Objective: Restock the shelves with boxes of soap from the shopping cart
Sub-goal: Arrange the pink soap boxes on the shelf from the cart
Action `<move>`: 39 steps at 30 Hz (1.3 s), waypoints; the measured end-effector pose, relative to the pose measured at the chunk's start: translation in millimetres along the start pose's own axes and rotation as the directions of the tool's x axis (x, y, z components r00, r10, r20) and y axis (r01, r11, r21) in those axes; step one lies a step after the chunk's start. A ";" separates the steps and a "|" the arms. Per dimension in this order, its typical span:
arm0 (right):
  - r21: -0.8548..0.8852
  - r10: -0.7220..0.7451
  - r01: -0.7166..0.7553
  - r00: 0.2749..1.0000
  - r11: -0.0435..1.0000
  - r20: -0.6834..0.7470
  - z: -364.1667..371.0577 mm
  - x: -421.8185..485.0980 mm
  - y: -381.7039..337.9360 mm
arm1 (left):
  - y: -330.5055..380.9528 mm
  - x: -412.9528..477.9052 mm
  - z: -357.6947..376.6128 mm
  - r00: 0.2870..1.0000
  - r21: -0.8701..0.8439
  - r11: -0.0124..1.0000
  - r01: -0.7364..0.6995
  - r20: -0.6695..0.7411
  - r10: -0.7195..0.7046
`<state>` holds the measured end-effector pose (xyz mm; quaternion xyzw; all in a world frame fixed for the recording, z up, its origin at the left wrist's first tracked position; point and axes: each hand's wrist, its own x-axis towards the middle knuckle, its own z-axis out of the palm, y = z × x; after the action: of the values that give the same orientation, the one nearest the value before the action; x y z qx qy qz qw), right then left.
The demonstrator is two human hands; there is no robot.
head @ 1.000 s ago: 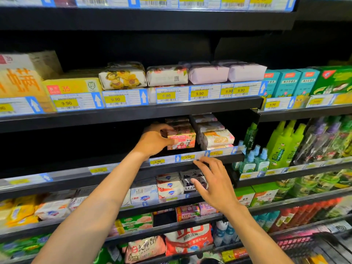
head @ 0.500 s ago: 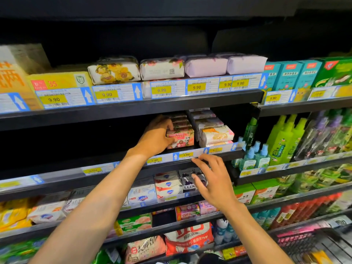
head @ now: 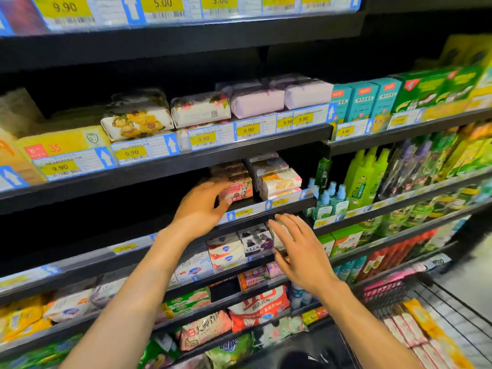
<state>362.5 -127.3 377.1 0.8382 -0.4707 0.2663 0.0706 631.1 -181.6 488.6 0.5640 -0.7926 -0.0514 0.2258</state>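
Fingers (head: 210,188) of left hand (head: 199,209) blurred, maybe touching soap box (head: 241,189).

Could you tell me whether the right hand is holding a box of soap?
No, the right hand has straight, spread fingers and holds nothing.

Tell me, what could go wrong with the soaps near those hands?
1. The pink soap stack is piled several boxes high, right by the left hand. A bump might topple the top boxes off the shelf.
2. The right hand hangs open in front of the LUX box on the shelf below, and could knock it out of line.
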 end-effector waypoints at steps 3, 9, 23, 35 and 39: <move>-0.018 0.130 -0.130 0.990 0.991 0.044 -18.1 -43.9 6.6 | 35.0 -23.9 3.2 0.977 0.014 0.979 -0.205 -0.062 0.206; -0.119 0.467 -0.453 0.872 0.884 0.147 -43.0 -156.1 26.4 | 101.3 -39.6 86.0 0.859 -0.078 0.863 -0.499 0.090 0.505; -0.147 0.975 -0.971 0.164 0.186 0.149 -90.6 -461.1 64.4 | 336.9 -100.6 333.8 0.382 -0.381 0.651 -0.656 0.576 0.722; -0.032 0.974 -0.995 -0.102 -0.097 0.200 -32.1 -598.1 143.3 | 429.0 -140.0 538.5 0.196 -0.334 0.684 -0.649 0.795 0.575; -0.007 0.967 -0.992 -0.127 -0.128 0.221 9.8 -620.8 175.4 | 437.7 -141.2 607.2 0.144 -0.377 0.614 -0.694 0.763 0.631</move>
<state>-36.5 239.7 27.2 0.2241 -0.9184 0.2018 -0.2562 34.3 -0.3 51.4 0.0611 -0.9574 -0.1881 -0.2103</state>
